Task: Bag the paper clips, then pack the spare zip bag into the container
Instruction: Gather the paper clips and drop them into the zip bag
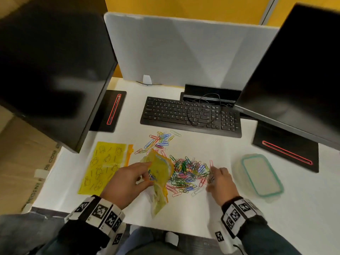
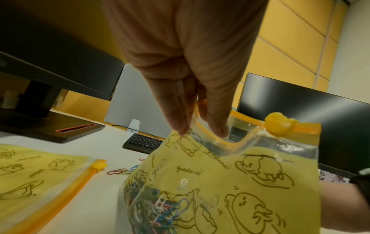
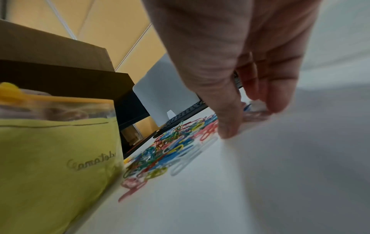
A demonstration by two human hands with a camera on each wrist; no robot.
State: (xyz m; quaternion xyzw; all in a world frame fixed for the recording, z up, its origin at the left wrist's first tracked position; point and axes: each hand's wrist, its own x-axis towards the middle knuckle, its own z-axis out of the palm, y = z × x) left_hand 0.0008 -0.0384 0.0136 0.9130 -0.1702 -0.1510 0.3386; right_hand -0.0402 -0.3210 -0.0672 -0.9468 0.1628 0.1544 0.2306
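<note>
Clips (image 1: pixel 185 172) remain beside your bag (image 1: pixel 160 173); left grip (image 1: pixel 127 181) pinches its mouth open for loading, while right grip (image 1: pixel 219 183) curls on gathered clips.

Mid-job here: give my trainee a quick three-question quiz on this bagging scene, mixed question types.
1. True or false: the container has its lid on.
2. Which hand pinches the open zip bag at its mouth?
A. left hand
B. right hand
3. Fill in: the spare zip bag lies flat on the desk to the person's ____ of the paper clips.

Key:
1. True
2. A
3. left
</note>
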